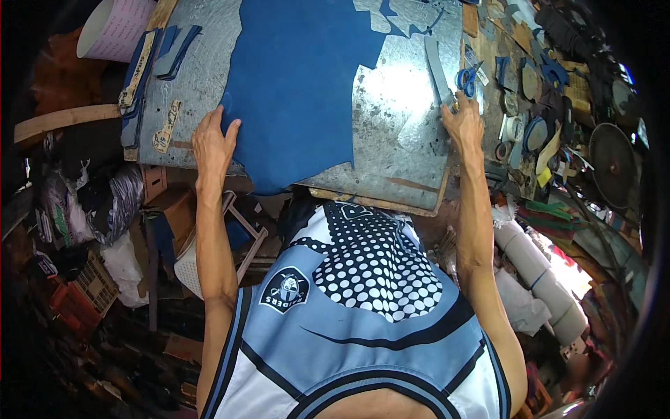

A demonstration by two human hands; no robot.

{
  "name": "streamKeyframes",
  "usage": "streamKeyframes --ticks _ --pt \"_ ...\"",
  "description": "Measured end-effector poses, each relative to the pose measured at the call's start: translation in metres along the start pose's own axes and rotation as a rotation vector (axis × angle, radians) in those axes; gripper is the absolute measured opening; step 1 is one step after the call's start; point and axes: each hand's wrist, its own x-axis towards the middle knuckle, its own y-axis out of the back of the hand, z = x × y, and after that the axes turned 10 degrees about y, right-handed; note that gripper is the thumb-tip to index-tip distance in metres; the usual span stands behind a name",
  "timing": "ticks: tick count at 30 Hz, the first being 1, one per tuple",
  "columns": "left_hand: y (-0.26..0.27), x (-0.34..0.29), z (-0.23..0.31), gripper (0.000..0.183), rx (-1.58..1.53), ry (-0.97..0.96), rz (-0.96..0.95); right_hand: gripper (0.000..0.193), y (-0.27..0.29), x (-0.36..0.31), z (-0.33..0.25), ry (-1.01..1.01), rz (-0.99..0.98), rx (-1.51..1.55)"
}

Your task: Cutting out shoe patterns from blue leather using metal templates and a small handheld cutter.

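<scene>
A large blue sheet, which looks like leather, lies flat over the metal-topped table. Its right side has stepped cuts, and its near edge hangs a little past the table's front. My left hand lies flat at the sheet's left edge, thumb apart from the fingers. At the table's right side, my right hand has its fingers bent around something small, brass-coloured and mostly hidden. Just beyond it are blue-handled scissors, and a grey strip runs along its left.
Stacked dark blue pieces and a marked tan pattern piece lie on the left. Blue offcuts are at the far edge. Rolls of tape and scraps crowd the right side. A stool stands below the table's left.
</scene>
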Motion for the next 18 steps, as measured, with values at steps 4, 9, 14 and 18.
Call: streamKeyframes --ticks 4,9,14,18 --pt "0.001 0.014 -0.010 0.051 -0.199 0.079 -0.014 0.055 0.010 0.000 -0.005 -0.010 0.025 -0.007" --pt "0.023 0.036 -0.008 0.057 -0.410 0.351 -0.248 0.051 0.033 -0.008 -0.017 -0.102 0.080 0.198" --pt "0.015 0.043 -0.027 0.053 -0.478 0.222 -0.390 0.049 0.042 -0.060 -0.025 -0.318 0.073 1.446" --pt "0.004 0.046 -0.043 0.048 -0.604 0.126 -0.475 0.047 0.045 -0.104 -0.069 -0.229 0.077 1.984"
